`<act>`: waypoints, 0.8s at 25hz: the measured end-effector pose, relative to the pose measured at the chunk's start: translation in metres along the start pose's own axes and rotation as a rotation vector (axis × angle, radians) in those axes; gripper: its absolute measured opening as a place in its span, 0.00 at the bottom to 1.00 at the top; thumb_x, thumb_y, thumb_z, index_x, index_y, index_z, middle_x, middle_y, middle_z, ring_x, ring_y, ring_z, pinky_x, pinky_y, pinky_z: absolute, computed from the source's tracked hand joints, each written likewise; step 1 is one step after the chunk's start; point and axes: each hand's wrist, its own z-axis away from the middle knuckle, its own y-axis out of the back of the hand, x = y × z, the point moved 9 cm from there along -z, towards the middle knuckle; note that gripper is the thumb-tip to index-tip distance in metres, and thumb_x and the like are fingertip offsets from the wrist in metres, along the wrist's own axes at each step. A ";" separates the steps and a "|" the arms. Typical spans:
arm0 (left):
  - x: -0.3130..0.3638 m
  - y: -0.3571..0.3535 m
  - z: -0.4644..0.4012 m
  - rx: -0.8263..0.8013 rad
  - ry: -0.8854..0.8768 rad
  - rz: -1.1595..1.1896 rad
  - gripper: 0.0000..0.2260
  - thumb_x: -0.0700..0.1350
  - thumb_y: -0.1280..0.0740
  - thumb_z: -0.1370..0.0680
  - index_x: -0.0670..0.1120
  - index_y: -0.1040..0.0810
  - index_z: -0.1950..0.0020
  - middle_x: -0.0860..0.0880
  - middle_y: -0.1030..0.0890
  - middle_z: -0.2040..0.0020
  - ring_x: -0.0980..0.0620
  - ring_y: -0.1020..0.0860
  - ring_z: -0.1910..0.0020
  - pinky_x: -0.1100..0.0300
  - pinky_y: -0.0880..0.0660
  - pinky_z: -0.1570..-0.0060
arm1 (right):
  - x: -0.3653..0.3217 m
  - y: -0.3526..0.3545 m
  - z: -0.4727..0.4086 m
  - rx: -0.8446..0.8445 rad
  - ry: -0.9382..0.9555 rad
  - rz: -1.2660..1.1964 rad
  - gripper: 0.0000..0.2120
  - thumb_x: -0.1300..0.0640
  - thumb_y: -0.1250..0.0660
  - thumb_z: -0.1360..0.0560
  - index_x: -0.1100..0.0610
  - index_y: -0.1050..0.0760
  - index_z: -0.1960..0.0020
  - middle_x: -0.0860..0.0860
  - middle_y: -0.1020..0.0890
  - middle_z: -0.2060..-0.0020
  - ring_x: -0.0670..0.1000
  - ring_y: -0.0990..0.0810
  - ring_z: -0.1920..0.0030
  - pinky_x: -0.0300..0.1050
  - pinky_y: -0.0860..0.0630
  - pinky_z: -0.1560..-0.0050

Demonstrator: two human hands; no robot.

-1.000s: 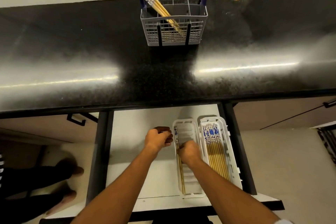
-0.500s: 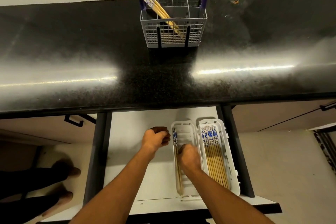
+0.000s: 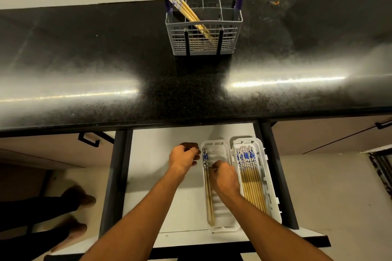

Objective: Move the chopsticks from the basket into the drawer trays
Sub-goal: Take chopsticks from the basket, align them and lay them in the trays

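A grey wire basket (image 3: pixel 228 37) with a purple handle stands at the back of the black counter, with several blue-and-white-topped chopsticks (image 3: pixel 180 5) leaning out to the left. Below, the open drawer (image 3: pixel 161 176) holds two white trays side by side. The right tray (image 3: pixel 270 178) is filled with several chopsticks (image 3: pixel 251 176). In the left tray (image 3: pixel 218 148), a few chopsticks (image 3: pixel 209 197) lie along its left wall. My right hand (image 3: pixel 224 176) hovers over this tray, fingertips pinched on those chopsticks. My left hand (image 3: pixel 184 158) is curled into a fist just left of the tray, holding nothing.
The counter's front edge (image 3: pixel 191 121) overhangs the far part of the drawer. Dark drawer rails (image 3: pixel 112 176) run along both sides. Legs and feet of a person (image 3: pixel 70 203) stand on the floor at the lower left. A cupboard handle (image 3: pixel 89 139) sits left of the drawer.
Both hands stay at the left tray; my right hand has shifted slightly along the chopsticks. The camera view has tilted a little.
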 end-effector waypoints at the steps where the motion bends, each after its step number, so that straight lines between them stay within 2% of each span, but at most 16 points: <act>1: 0.010 -0.001 0.004 0.000 -0.038 -0.040 0.08 0.42 0.34 0.20 0.44 0.22 0.42 0.45 0.15 0.49 0.49 0.16 0.51 0.53 0.18 0.49 | -0.009 0.012 0.001 0.026 0.038 -0.014 0.09 0.52 0.36 0.20 0.56 0.21 0.50 0.52 0.16 0.59 0.51 0.18 0.61 0.44 0.20 0.63; 3: 0.043 -0.005 0.015 -0.048 -0.151 -0.114 0.07 0.43 0.34 0.20 0.46 0.21 0.42 0.46 0.15 0.50 0.50 0.16 0.53 0.58 0.18 0.54 | -0.033 0.044 0.004 0.107 0.128 -0.063 0.11 0.48 0.37 0.20 0.54 0.21 0.49 0.50 0.17 0.59 0.49 0.19 0.62 0.41 0.22 0.64; 6: 0.129 0.002 0.034 -0.101 -0.387 -0.202 0.06 0.43 0.32 0.21 0.48 0.19 0.45 0.47 0.15 0.54 0.53 0.15 0.58 0.65 0.19 0.61 | -0.087 0.125 0.007 0.323 0.306 -0.167 0.09 0.49 0.36 0.20 0.53 0.21 0.50 0.49 0.19 0.60 0.47 0.20 0.60 0.35 0.27 0.64; 8: 0.197 0.019 0.043 -0.061 -0.504 -0.186 0.06 0.43 0.31 0.22 0.47 0.18 0.45 0.45 0.14 0.55 0.52 0.15 0.58 0.62 0.19 0.61 | -0.128 0.186 0.012 0.481 0.427 -0.206 0.08 0.50 0.35 0.21 0.54 0.21 0.50 0.48 0.19 0.60 0.46 0.22 0.61 0.33 0.31 0.64; 10: 0.266 0.043 0.052 0.033 -0.617 -0.177 0.07 0.44 0.30 0.22 0.46 0.18 0.45 0.46 0.13 0.55 0.50 0.14 0.57 0.57 0.17 0.55 | -0.168 0.239 0.016 0.598 0.526 -0.231 0.08 0.51 0.34 0.21 0.55 0.20 0.50 0.49 0.19 0.61 0.47 0.23 0.62 0.35 0.31 0.64; 13: 0.346 0.075 0.059 0.189 -0.739 -0.157 0.08 0.46 0.30 0.23 0.46 0.17 0.45 0.47 0.14 0.56 0.50 0.15 0.55 0.51 0.18 0.48 | -0.219 0.292 0.012 0.644 0.625 -0.256 0.09 0.52 0.34 0.21 0.56 0.21 0.54 0.50 0.19 0.62 0.50 0.22 0.62 0.44 0.26 0.64; 15: 0.378 0.086 0.056 0.269 -0.785 -0.209 0.09 0.47 0.29 0.23 0.46 0.16 0.45 0.48 0.14 0.56 0.51 0.15 0.54 0.53 0.19 0.46 | -0.245 0.310 0.002 0.637 0.637 -0.230 0.09 0.51 0.35 0.21 0.55 0.21 0.51 0.49 0.20 0.60 0.49 0.22 0.60 0.44 0.26 0.62; 18: 0.410 0.092 0.048 0.365 -0.834 -0.367 0.11 0.48 0.30 0.23 0.46 0.16 0.44 0.48 0.13 0.55 0.52 0.17 0.54 0.61 0.24 0.52 | -0.284 0.329 -0.014 0.648 0.659 -0.143 0.12 0.48 0.35 0.21 0.54 0.21 0.43 0.50 0.19 0.53 0.51 0.20 0.53 0.42 0.28 0.57; 20: 0.422 0.099 0.033 0.432 -0.801 -0.389 0.10 0.48 0.30 0.24 0.46 0.16 0.45 0.48 0.14 0.54 0.51 0.17 0.54 0.61 0.26 0.55 | -0.308 0.335 -0.027 0.631 0.687 -0.108 0.16 0.48 0.36 0.21 0.55 0.23 0.38 0.52 0.19 0.47 0.53 0.20 0.47 0.46 0.26 0.51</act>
